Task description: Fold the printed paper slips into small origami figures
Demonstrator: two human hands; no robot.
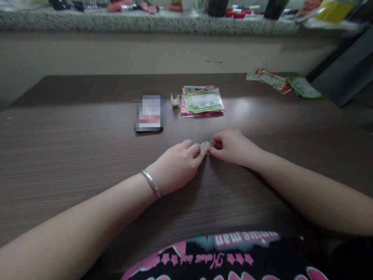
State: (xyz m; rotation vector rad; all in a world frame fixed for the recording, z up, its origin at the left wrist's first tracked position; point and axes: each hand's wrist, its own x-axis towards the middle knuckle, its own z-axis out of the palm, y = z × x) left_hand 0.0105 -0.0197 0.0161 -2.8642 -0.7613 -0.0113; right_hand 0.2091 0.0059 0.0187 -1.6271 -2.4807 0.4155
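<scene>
Both hands rest on the dark wooden table [72, 155] and meet at its middle. My left hand [177, 165], with a silver bangle on the wrist, pinches one side of a small folded piece of printed paper [204, 146]. My right hand [230, 147] pinches the other side of it with curled fingers. The paper is tiny and mostly hidden between the fingertips.
Behind the hands lie a phone [149, 113], a small white folded paper figure [175, 100] and a stack of colourful printed papers [202, 101]. More printed sheets [281, 82] lie at the far right corner. A granite ledge [145, 23] with clutter runs along the back.
</scene>
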